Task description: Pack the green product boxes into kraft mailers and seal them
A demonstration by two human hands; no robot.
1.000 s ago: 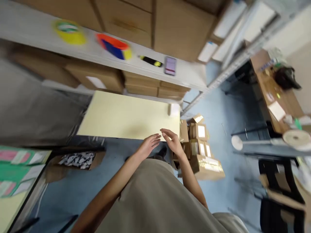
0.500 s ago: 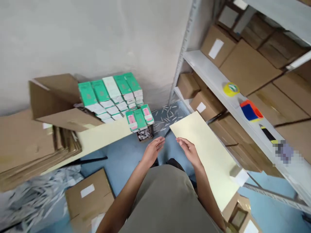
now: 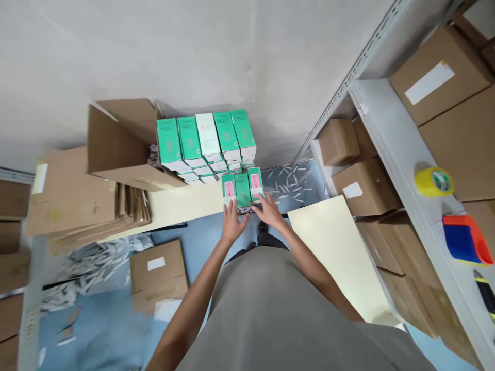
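A short row of three green and pink boxes (image 3: 242, 189) stands at the near edge of a pale yellow table (image 3: 181, 204). My left hand (image 3: 231, 220) presses against the row's left end and my right hand (image 3: 268, 210) against its right end, fingers flat on the boxes. Behind them rises a taller stack of green and white boxes (image 3: 207, 141), several rows deep. An open brown carton (image 3: 124, 141) lies on its side just left of that stack.
Flattened cardboard (image 3: 77, 201) is piled on the table's left part. A second pale table (image 3: 340, 252) runs to my right beside metal shelves (image 3: 402, 170) with cartons, yellow tape (image 3: 433, 181) and a red-blue dispenser (image 3: 466, 239). A carton (image 3: 158, 270) and paper scraps lie on the blue floor.
The view swung left from the shelves to the wall-side table. Both hands, empty and held apart before, reached forward and now clasp the small row of boxes from both ends.
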